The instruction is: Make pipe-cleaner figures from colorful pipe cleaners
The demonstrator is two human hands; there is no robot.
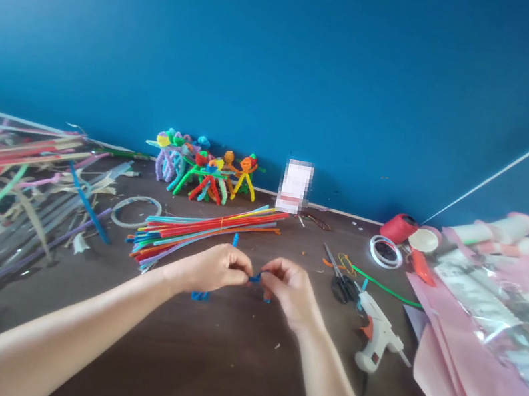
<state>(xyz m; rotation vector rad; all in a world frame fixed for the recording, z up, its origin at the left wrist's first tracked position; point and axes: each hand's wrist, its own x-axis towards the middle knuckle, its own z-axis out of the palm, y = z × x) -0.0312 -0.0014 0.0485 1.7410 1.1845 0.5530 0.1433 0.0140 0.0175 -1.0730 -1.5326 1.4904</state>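
Both hands meet over the middle of the dark table, with a short blue fuzzy stem [255,278] pinched between them. My left hand [218,267] has thumb and forefinger closed on its left end. At its right end, the fingers of my right hand [290,290] are closed too. A blue coiled piece [200,295] lies under my left wrist, and another blue bit [236,240] shows just beyond my left hand. Behind the hands is a banded bundle of coloured fuzzy stems [209,228].
Several fuzzy figures [210,172] stand by the blue wall. Scissors [342,282] and a white glue gun [379,335] lie at right, beside pink sheets [457,379] and red thread [398,228]. Loose strips [37,187] and a ring [136,211] are at left.
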